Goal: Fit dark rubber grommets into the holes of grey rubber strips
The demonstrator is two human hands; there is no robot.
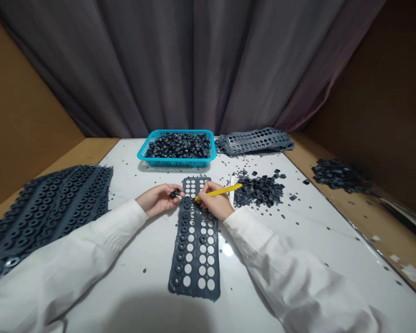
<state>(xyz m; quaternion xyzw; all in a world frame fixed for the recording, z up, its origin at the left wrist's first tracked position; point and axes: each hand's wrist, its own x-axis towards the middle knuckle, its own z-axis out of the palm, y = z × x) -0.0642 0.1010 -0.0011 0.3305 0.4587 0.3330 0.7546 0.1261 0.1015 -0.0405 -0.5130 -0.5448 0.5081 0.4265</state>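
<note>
A stack of dark ringed sheets (45, 208) lies well left of the left hand (157, 200), its near edge cut off by the frame and a white sleeve (65, 263). Between and beneath both hands runs the perforated strip (196, 249), partly hidden under the right hand (215, 206). That hand is closed around a yellow stick (219, 190), whose tip is hard to make out. The left hand pinches small black rings (175, 194), their number unclear. A loose ring pile (260, 189) lies just right of the right hand.
</note>
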